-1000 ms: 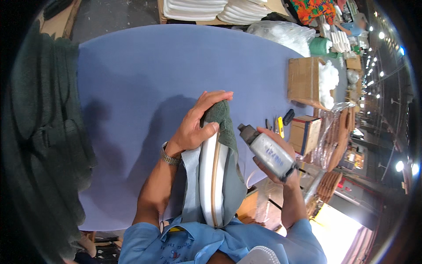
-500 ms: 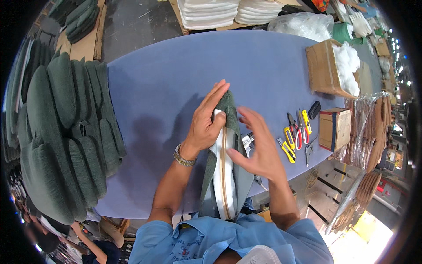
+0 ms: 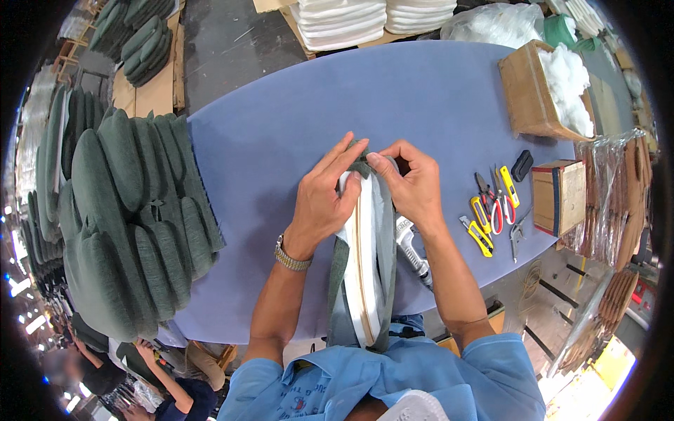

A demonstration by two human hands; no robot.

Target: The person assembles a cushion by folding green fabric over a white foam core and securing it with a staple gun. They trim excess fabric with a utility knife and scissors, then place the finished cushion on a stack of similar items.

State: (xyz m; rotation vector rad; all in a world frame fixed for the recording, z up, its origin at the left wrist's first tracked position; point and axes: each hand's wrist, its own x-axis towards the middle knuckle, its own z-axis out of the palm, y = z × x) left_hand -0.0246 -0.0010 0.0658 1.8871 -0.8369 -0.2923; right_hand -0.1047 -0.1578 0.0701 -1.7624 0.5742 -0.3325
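A narrow pad stands on its edge in front of me, its near end against my body. White foam (image 3: 350,259) runs along it with a thin brown board edge between the layers, and a dark green fabric cover (image 3: 338,270) wraps the sides. My left hand (image 3: 324,196) grips the far end, thumb on the white foam and fingers along the left side. At that same end, my right hand (image 3: 414,179) pinches the cover's edge between thumb and fingers. Beside my right forearm lies a silver gun-shaped tool (image 3: 411,245), partly hidden by the arm.
Stacked green cushions (image 3: 133,224) cover the table's left end. Cutters, scissors (image 3: 498,214) and pliers (image 3: 517,242) lie on the right, near a small box (image 3: 559,196). Farther back stands a carton (image 3: 523,95) of white stuffing. Another person's arm (image 3: 168,379) shows at lower left.
My right hand has moved in from the pad's right side to its far end and closed on the green fabric. My left hand keeps its hold there.
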